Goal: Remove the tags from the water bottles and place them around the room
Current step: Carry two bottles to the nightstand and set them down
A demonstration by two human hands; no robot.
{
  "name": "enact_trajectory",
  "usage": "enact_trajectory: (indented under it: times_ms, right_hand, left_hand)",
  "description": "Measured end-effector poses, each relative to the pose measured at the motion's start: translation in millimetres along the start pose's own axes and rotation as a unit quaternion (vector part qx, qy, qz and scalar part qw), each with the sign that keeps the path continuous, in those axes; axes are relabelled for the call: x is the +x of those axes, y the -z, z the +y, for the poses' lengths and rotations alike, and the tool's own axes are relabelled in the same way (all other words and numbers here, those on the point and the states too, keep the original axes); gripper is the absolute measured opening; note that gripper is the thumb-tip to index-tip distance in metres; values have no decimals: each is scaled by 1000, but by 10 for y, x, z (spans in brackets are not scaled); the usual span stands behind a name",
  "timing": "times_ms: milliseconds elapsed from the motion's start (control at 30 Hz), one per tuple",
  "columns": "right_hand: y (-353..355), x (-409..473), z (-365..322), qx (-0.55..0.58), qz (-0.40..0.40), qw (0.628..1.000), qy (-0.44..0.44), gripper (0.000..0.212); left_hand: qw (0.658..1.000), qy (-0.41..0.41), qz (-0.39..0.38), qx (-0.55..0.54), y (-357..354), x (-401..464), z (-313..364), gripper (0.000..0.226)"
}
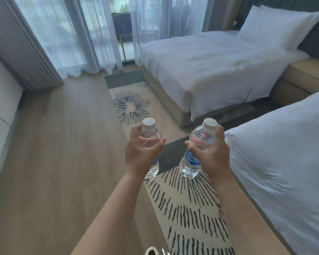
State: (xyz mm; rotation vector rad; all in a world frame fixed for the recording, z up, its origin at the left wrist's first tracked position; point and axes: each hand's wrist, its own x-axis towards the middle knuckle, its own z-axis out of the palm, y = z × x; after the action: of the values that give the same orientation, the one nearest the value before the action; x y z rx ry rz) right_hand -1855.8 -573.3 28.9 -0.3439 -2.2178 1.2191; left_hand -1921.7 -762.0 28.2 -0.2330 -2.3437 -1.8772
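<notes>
I hold two clear plastic water bottles with white caps and blue labels, both upright in front of me above the floor. My left hand (142, 155) grips the left water bottle (149, 132) around its shoulder. My right hand (211, 155) wraps around the right water bottle (203, 137) at its upper body, and its blue label (191, 159) shows below my fingers. No tag is visible on either bottle neck.
A patterned cream and black rug (182, 199) runs along the wooden floor (63, 153). Two white beds stand to the right, a far bed (219, 70) and a near bed (284, 162), with a beige nightstand (302, 76) between them. Curtains (63, 43) cover the window ahead.
</notes>
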Motion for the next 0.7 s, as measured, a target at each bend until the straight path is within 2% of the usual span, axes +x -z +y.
enact_trajectory:
  times_ms: [167,333,700]
  right_hand:
    - [-157,690,238,-36,56,997,-33,64]
    - [-236,1403,679,-41,78,994,-69,63]
    - [-207,3671,1760,-53,150,981,-114,70]
  left_hand:
    - [999,6,-37,-16,-408,861,-97,52]
    - [996,12,-81,-24,-1041,1666,-222,51]
    - [981,2,-192,-35,-3047,3723,-269,57]
